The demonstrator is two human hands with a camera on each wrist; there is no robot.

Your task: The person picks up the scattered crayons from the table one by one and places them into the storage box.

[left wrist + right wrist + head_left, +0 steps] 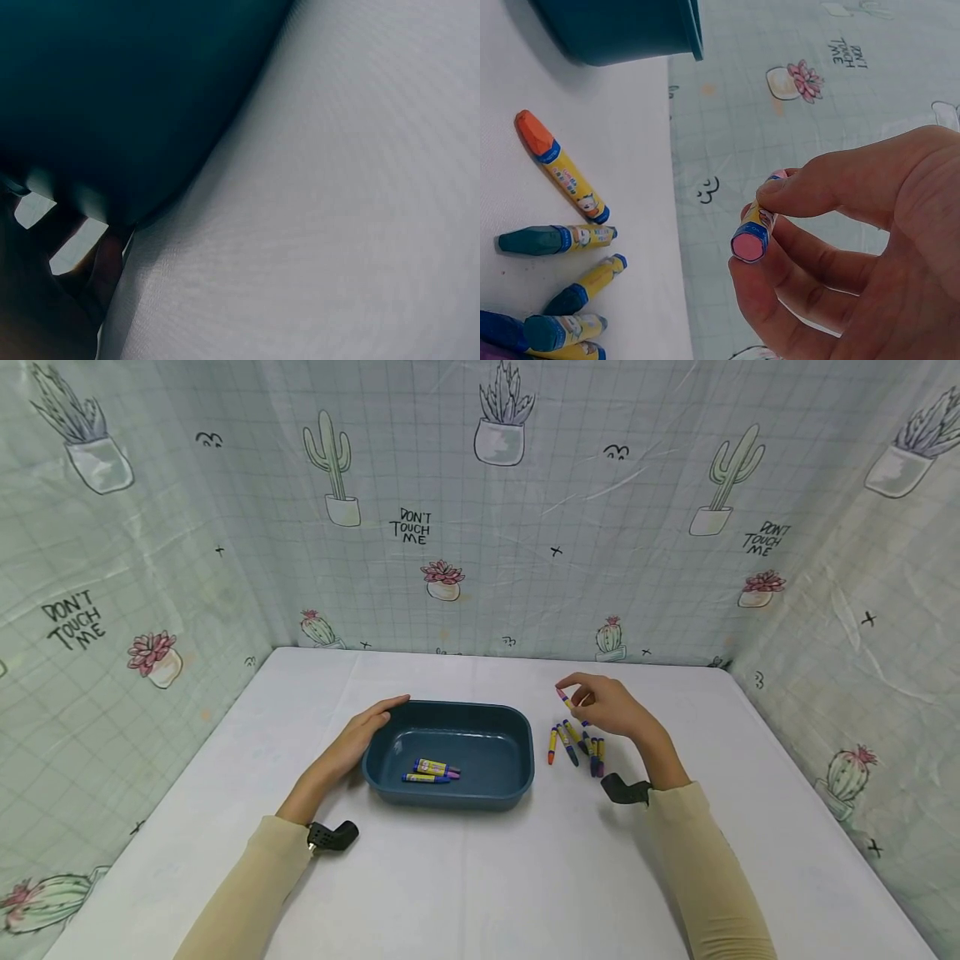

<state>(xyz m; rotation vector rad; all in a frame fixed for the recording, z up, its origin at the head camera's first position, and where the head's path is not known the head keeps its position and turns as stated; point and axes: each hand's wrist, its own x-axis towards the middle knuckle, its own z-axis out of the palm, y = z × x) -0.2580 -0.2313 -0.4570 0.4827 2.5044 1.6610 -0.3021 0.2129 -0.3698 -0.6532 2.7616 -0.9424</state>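
Above the table, to the right of the basin, my right hand (pixel 609 705) pinches a pink crayon (pixel 748 245) between thumb and fingers. Its yellow wrapper and flat pink end show in the right wrist view. My left hand (pixel 354 739) rests against the left end of the dark teal basin (pixel 468 800), its fingers extended along the outside and rim. Several crayons (pixel 426 778) lie inside the basin, at its near left. On the table below the right hand are several more, among them an orange crayon (pixel 564 169) and a dark green crayon (pixel 532 240).
A white cloth covers the table (pixel 450 885). Behind and on both sides hangs a curtain (pixel 555 602) printed with cacti and succulents. Each wrist carries a black camera mount (pixel 333 837).
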